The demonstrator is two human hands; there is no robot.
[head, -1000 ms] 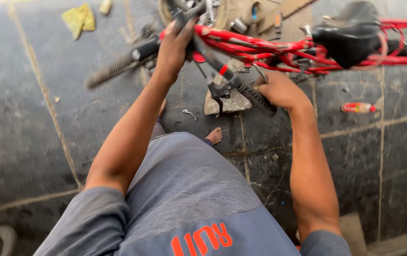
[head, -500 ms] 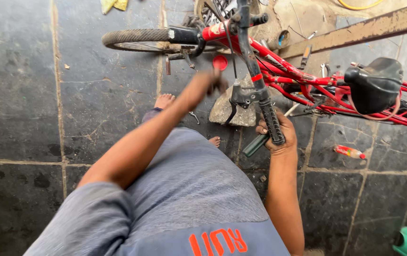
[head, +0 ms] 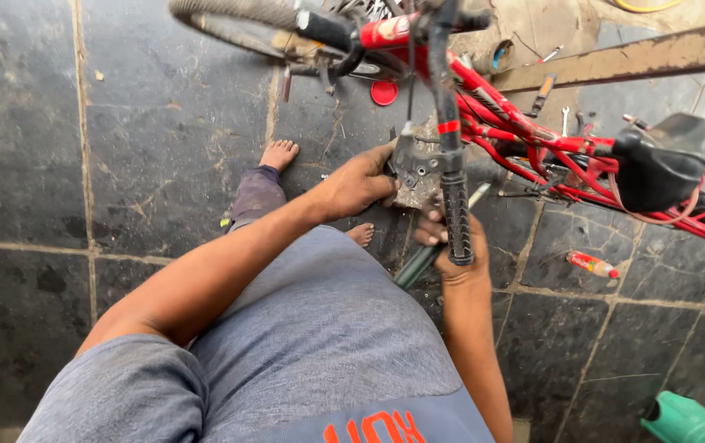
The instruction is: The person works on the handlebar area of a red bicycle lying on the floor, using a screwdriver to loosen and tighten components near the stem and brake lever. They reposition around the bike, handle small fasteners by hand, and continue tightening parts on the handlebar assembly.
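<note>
You have a red bicycle (head: 533, 139) in front of you, lying tilted over the dark tiled floor (head: 123, 164), its black saddle (head: 664, 160) off to the right and a tyre (head: 237, 16) at the top. Its black handlebar (head: 447, 123) points down toward you, ending in a ribbed rubber sleeve (head: 457, 217). Just beside the bar sits a grey metal brake-lever bracket (head: 416, 168), dirty and worn, clamped against the bar.

red bicycle frame (head: 533, 139), black saddle (head: 660, 160), green container (head: 680, 420)

Glossy red metal bicycle frame (head: 506, 123), ribbed rubber grip (head: 456, 215)
</note>
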